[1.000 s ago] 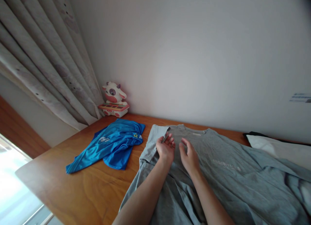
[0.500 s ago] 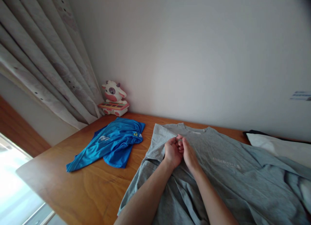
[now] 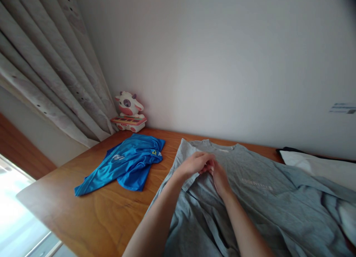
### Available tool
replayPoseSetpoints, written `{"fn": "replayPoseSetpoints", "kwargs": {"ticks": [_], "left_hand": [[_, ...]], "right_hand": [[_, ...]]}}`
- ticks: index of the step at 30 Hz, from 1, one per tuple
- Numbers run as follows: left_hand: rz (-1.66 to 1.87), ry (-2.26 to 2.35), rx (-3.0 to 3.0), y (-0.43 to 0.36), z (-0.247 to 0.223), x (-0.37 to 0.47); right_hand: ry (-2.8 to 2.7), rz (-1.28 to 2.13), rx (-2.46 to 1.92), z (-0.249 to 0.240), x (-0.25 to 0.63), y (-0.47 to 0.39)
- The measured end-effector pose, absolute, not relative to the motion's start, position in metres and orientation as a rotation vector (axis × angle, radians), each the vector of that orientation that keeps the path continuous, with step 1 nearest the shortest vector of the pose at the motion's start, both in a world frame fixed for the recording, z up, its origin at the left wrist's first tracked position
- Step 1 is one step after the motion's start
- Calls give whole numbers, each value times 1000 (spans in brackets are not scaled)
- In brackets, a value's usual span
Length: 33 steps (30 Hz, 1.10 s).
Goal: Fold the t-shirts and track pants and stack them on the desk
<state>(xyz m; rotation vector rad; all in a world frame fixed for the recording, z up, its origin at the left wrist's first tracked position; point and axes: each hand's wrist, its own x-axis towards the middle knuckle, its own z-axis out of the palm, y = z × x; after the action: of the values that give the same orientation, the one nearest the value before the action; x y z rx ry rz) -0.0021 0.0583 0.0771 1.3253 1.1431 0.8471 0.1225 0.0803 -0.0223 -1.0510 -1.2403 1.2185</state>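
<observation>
A grey T-shirt with pale lettering on its chest is spread over the wooden surface, its collar toward the wall. The sleeve on the left lies folded inward. My left hand is closed, palm down, at that sleeve, with fingers bent toward the right. Against its fingertips is my right hand, also closed, curled over the same cloth. Both hands appear to pinch the sleeve fabric, though the fingers partly hide the grip. To the left lies a crumpled blue shirt, apart from both hands.
A cow-shaped toy keyboard stands in the back corner by the curtain. A white cloth item with a dark edge lies at the right, beside the wall. The wooden surface ends at the lower left.
My left hand has turned from palm up to palm down over the sleeve. The sleeve's hem and the shirt's left edge have shifted rightward. My right hand stays close beside it.
</observation>
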Motion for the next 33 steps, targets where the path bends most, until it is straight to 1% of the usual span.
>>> {"fn": "replayPoseSetpoints", "kwargs": {"ticks": [2, 3, 4, 5, 7, 12, 15, 19, 21, 26, 28, 31, 33], "left_hand": [[799, 1526, 1804, 54, 94, -27], [679, 1771, 1961, 52, 99, -40], [484, 1971, 2048, 50, 103, -53], [286, 2087, 2085, 48, 104, -65], [-19, 2126, 2075, 45, 102, -85], [-260, 1978, 2036, 44, 94, -108], [-325, 1944, 2005, 46, 93, -108], [-353, 1983, 1937, 48, 91, -103], [-340, 2014, 1897, 47, 90, -102], [-223, 2062, 1865, 47, 82, -102], [-159, 2086, 1873, 47, 79, -104], [-93, 2115, 1864, 48, 74, -107], [-70, 2136, 1851, 49, 70, -109]], "right_hand": [[-1277, 1192, -1046, -25, 120, 80], [-1291, 1188, -1052, -26, 119, 80], [-1310, 1189, -1062, -26, 118, 80], [-1332, 1199, -1073, -25, 117, 80], [-1392, 1254, -1087, -21, 117, 79], [-1800, 1512, -1283, 11, 122, 65], [-2116, 1437, -1420, 41, 122, 47], [-2555, 1003, -1581, 74, 109, 21], [-2664, 875, -1611, 81, 101, 12], [-2684, 990, -1411, 82, 91, 2], [-2715, 1119, -1231, 83, 91, -2], [-2749, 1419, -933, 83, 88, -9], [-2706, 1407, -919, 78, 87, -10]]}}
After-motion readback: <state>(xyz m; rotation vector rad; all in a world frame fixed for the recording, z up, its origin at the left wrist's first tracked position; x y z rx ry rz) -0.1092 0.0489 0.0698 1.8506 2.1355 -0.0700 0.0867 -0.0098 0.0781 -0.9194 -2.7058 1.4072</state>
